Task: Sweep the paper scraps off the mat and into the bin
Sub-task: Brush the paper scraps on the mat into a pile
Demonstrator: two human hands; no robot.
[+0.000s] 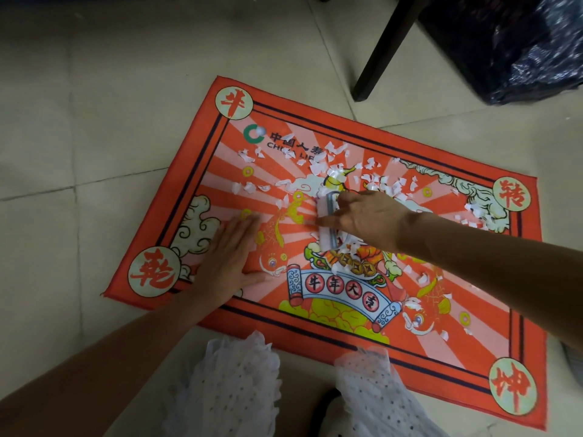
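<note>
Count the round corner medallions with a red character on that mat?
4: far-left corner, right corner, near-left corner, near-right corner. None looks hidden on the mat.

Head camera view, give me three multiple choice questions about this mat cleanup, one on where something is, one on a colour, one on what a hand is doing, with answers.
1. Where is the black bag?
A. on the mat
B. on the floor beyond the mat's far right corner
C. in the left hand

2. The mat is mainly:
A. blue
B. green
C. orange-red

3. The left hand is:
A. flat on the mat
B. gripping the brush
C. raised in the air

Answers:
1 B, it sits by the dark furniture leg.
2 C, orange-red rays and border.
3 A, fingers straight; the right hand grips the small brush among the paper scraps.
</note>
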